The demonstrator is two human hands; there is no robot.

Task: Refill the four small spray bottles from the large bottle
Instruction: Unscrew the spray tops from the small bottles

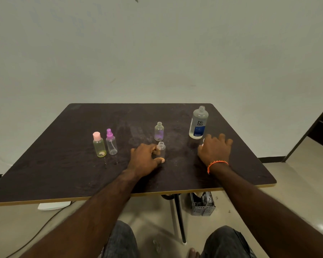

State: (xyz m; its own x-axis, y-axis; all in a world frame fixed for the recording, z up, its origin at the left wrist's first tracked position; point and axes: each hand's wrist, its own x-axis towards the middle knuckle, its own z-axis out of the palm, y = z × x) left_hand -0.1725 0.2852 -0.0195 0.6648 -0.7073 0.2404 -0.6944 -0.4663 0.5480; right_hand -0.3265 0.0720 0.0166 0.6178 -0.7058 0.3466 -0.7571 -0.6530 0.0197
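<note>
Left hand grips uncapped clear bottle, partly hiding it; right hand flat, covering sth white

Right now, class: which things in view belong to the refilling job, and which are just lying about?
Job:
large bottle
pink-capped bottle
purple-sprayer bottle
open bottle with purple tint
open bottle gripped by left hand

Lying about:
grey basket under the table
floor cable
</note>
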